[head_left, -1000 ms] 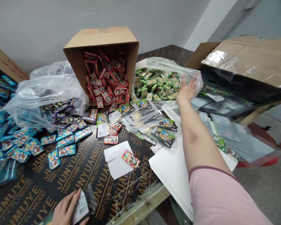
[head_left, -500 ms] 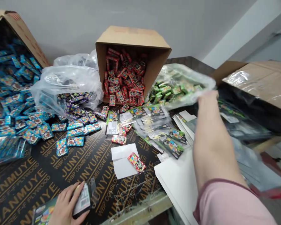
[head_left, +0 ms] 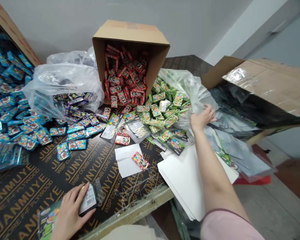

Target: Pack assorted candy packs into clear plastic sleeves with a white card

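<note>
My right hand (head_left: 201, 119) is stretched out to the right and grips the edge of a clear plastic bag (head_left: 187, 83) full of small green packets (head_left: 162, 106), which spill from it onto the table. My left hand (head_left: 68, 213) lies at the near table edge, holding a flat clear pouch with a white barcode label (head_left: 88, 201). A tipped cardboard box (head_left: 130, 36) of red packets (head_left: 125, 83) stands behind the green pile.
Blue packets (head_left: 12, 110) cover the left side, purple ones (head_left: 75, 103) spill from another clear bag (head_left: 62, 80). White sheets (head_left: 185, 180) overhang the table's right edge. A large taped carton (head_left: 267, 86) lies at right. One red packet (head_left: 140, 160) rests on white paper.
My right hand pulled the green-packet bag toward me and lowered it, and packets poured out over the pouches on the table. The left hand stayed put on the pouch.
</note>
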Tool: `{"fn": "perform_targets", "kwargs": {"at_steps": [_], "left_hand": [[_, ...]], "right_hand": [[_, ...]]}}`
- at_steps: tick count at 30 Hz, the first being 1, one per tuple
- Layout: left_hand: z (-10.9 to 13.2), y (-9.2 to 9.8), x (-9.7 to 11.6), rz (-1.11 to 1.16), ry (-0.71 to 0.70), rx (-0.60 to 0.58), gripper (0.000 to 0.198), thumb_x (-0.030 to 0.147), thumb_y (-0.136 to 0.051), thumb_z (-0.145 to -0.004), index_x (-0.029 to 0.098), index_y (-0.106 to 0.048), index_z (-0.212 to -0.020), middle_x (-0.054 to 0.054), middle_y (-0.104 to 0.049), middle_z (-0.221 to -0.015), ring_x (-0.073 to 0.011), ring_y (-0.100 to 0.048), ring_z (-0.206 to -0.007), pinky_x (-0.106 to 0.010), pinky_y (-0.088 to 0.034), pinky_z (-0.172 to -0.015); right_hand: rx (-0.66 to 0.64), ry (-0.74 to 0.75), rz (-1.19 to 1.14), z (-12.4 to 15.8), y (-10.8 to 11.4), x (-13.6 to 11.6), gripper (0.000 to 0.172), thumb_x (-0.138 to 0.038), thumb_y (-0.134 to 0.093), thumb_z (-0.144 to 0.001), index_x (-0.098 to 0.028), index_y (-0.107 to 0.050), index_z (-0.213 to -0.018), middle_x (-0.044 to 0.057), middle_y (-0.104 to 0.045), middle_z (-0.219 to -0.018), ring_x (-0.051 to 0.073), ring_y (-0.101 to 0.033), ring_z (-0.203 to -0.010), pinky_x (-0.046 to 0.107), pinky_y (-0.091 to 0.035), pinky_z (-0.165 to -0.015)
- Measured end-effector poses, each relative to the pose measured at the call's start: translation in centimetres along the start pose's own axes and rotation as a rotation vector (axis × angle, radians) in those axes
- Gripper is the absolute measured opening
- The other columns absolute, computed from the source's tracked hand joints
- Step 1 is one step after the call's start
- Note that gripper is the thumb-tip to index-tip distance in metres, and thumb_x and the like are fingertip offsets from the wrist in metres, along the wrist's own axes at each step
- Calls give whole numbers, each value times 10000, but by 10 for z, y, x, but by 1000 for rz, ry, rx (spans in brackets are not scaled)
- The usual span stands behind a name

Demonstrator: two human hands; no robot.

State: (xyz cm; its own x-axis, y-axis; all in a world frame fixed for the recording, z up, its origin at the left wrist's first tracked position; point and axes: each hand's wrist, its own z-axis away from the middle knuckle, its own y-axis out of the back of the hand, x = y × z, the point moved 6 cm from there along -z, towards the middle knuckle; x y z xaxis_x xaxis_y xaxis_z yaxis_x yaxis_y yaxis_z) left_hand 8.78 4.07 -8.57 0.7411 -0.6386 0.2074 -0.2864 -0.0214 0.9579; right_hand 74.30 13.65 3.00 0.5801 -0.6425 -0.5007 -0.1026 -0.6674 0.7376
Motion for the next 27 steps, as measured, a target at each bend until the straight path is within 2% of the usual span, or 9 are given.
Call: {"fn": "perform_targets", "kwargs": {"at_steps": [3,5,8,10,14,19,23,25,27], "left_hand": [[-1,0,-1,13,8,0,824,503,-672,-773,267,-321,-1480,-111,-586,-1221,-284,-556,-1072,-403,-442,-921],[-1,0,0,18,4,0,820,500,-670,-777,260,-322,-1479,-113,-584,-1221,-282,-553,-1074,-401,-443,-918],[-2,1,1,22,-2,0,797,498,-664,-783,237,-345,-1465,-122,-577,-1222,-281,-547,-1077,-408,-440,-924],[-3,2,1,28,8,2,767,501,-655,-788,225,-378,-1447,-127,-576,-1222,-285,-545,-1080,-420,-436,-934],[-4,4,1,47,34,-13,724,520,-630,-796,209,-427,-1418,-135,-579,-1216,-291,-540,-1090,-439,-433,-943],[-6,5,-1,69,43,-44,701,522,-620,-804,190,-449,-1397,-148,-574,-1215,-296,-523,-1092,-458,-434,-937],[-13,16,4,157,86,-48,697,518,-676,-753,167,-525,-1335,-171,-565,-1251,-335,-492,-1159,-533,-371,-1007],[-22,31,10,295,181,12,669,515,-720,-708,171,-588,-1266,-175,-555,-1286,-351,-470,-1211,-561,-315,-1053],[-32,46,18,563,333,87,602,491,-725,-710,171,-625,-1210,-162,-573,-1274,-322,-504,-1191,-511,-364,-1032]], "right_hand": [[131,432,68,31,2,-40,528,-174,-550,-710,-135,-539,-1236,235,-465,-1353,355,-329,-1301,549,-122,-1039],[-30,704,74,56,-12,-67,371,-302,-523,-806,-174,-604,-1145,169,-595,-1221,336,-435,-1216,559,-127,-1045],[-367,888,42,94,-28,-91,339,-437,-453,-899,-199,-662,-1019,95,-702,-933,284,-572,-973,508,-257,-996],[-542,934,36,120,-29,-97,409,-520,-485,-888,-201,-663,-1072,103,-710,-954,281,-586,-938,460,-328,-934],[-744,1009,80,175,-10,-89,701,-609,-670,-733,-203,-554,-1292,155,-620,-1199,334,-533,-1106,448,-356,-909],[-1011,962,170,237,6,-54,642,-376,-784,-627,-215,-595,-1220,121,-631,-1097,334,-548,-1056,454,-367,-903],[-883,810,123,251,27,-51,467,-224,-672,-694,-150,-622,-1152,147,-614,-1064,323,-563,-1019,449,-393,-887],[-820,822,-99,265,47,-71,462,-210,-636,-707,-168,-614,-1167,134,-592,-1088,305,-563,-1022,433,-420,-889],[-838,914,-369,292,69,-102,489,-170,-611,-702,-209,-608,-1190,115,-567,-1152,292,-547,-1082,428,-431,-929]]}}
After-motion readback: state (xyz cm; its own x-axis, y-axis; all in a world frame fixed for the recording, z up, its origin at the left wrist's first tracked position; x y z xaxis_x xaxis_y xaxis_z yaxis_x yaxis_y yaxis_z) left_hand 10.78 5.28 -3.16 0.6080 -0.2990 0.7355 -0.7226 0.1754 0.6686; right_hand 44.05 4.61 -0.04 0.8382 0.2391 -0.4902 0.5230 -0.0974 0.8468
